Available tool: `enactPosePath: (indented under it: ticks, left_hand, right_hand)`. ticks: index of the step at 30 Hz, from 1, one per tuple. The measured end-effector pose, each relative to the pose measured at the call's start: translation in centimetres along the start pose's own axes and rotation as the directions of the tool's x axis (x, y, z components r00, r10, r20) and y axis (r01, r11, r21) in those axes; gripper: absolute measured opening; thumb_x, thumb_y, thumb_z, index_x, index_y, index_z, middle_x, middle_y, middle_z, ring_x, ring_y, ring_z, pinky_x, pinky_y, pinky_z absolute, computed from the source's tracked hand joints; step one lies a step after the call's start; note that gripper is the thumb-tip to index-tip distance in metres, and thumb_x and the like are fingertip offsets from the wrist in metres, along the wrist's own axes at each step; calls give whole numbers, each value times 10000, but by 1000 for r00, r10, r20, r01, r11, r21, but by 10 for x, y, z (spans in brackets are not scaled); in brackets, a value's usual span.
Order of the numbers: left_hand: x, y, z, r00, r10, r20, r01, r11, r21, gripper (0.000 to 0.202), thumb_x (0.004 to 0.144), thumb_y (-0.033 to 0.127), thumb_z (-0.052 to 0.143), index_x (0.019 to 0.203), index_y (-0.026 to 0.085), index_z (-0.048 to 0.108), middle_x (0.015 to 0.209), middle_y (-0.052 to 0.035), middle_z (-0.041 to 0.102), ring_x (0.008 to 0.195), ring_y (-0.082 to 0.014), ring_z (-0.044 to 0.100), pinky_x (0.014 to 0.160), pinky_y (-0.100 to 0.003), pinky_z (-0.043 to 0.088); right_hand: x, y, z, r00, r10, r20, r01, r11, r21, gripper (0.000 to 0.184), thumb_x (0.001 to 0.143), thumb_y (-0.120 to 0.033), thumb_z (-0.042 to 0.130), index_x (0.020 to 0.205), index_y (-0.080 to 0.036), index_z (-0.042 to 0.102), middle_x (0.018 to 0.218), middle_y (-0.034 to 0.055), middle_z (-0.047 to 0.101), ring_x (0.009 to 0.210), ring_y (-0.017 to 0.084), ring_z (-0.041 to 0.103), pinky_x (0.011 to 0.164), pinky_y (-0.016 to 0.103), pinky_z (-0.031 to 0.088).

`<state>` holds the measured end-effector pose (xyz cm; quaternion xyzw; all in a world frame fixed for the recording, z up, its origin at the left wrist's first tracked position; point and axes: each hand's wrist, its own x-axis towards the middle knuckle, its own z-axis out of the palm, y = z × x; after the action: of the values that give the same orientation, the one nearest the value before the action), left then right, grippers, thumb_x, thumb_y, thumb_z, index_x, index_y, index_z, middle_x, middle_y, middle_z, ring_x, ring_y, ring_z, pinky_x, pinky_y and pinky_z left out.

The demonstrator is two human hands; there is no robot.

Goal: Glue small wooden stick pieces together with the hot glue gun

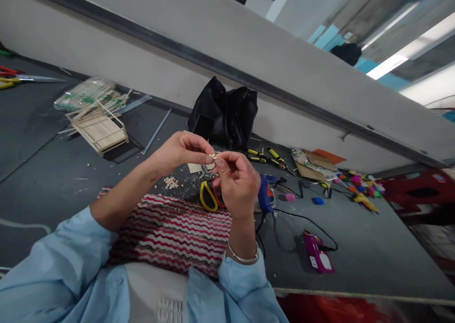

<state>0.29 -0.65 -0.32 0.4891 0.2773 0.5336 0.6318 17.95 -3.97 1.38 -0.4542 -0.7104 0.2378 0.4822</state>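
Observation:
My left hand [183,151] and my right hand [236,178] meet above the table, fingertips pinched together. Between them is a small pale piece [213,157], wood-coloured and too small to name. Beneath my right hand lie scissors [209,197] with yellow and red handles, partly hidden by it. A blue glue gun [265,193] rests just right of that hand. Below my left hand is a little heap of pale cut bits [171,183], with crumbs scattered around. A red-and-white striped cloth [170,233] covers the table edge in front of me.
A small stick-built frame [97,131] stands at left beside a bag of sticks [85,94]. A black bag [223,109] leans against the wall. Yellow-black pliers [273,157], coloured pompoms [360,183] and a purple device [317,252] with a cord lie to the right.

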Motion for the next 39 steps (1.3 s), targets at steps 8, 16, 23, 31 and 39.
enactPosePath:
  ticks: [8, 16, 23, 31, 39]
  left_hand:
    - [0, 1, 1, 1000, -30, -3, 30, 999, 13, 205, 606, 209, 948, 742, 140, 811, 713, -32, 768, 654, -104, 671, 658, -205, 538]
    - [0, 3, 0, 999, -41, 3, 41, 998, 53, 156, 629, 163, 915, 748, 144, 816, 700, -28, 764, 656, -95, 671, 649, -188, 532]
    - [0, 4, 0, 997, -73, 10, 72, 995, 75, 149, 624, 165, 906, 739, 142, 813, 683, -23, 758, 634, -88, 657, 626, -182, 515]
    - [-1, 1, -2, 998, -68, 14, 66, 992, 112, 143, 635, 180, 903, 743, 150, 813, 695, -20, 758, 635, -89, 650, 628, -188, 506]
    - [1, 4, -4, 998, -62, 7, 62, 997, 46, 185, 606, 175, 931, 743, 149, 810, 695, -19, 761, 642, -93, 656, 635, -198, 513]
  right_hand:
    - [1, 1, -2, 999, -21, 29, 22, 999, -28, 141, 983, -345, 642, 938, -224, 699, 804, -16, 723, 544, 89, 661, 481, 197, 512]
    - [1, 2, -4, 998, -29, 55, 32, 998, -53, 142, 990, -335, 626, 938, -217, 687, 821, -3, 720, 610, 101, 689, 504, 196, 538]
    - [0, 2, -7, 995, -24, 95, 29, 998, -57, 150, 996, -341, 623, 942, -211, 675, 857, 10, 712, 660, 108, 694, 500, 188, 539]
    - [-1, 5, -8, 991, -56, 123, 70, 991, -110, 138, 1007, -312, 606, 934, -217, 674, 910, 22, 723, 684, 120, 669, 624, 250, 584]
    - [-2, 2, -7, 993, -108, 44, 112, 990, -88, 186, 1032, -334, 578, 1017, -235, 735, 936, 22, 755, 669, 118, 685, 613, 252, 595]
